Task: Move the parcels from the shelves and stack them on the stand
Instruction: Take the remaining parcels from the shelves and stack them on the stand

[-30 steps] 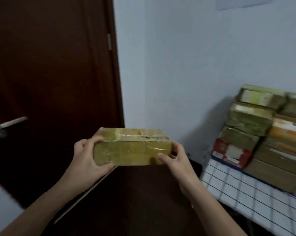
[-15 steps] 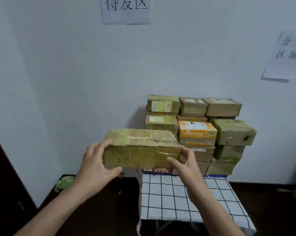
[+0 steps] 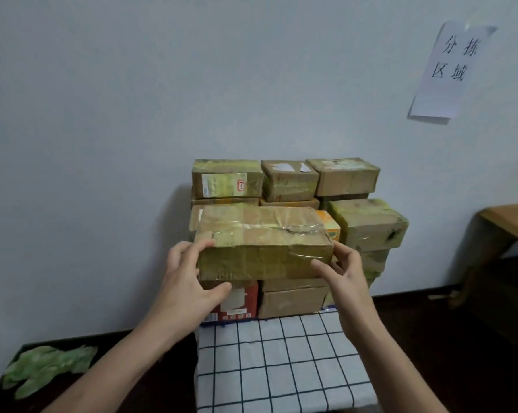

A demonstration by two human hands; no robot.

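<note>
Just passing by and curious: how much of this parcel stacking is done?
Done: a pile of parcels several layers high sits on the cloth-covered stand against the wall. In hand: one taped parcel, gripped by the left hand and right hand, held in front of the pile. Left: setting it down; the shelves are out of view, so how many remain is unknown.

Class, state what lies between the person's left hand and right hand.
A taped parcel, held at its ends by the left hand and the right hand, in front of the stacked parcels on the stand. The head view shows it.
</note>
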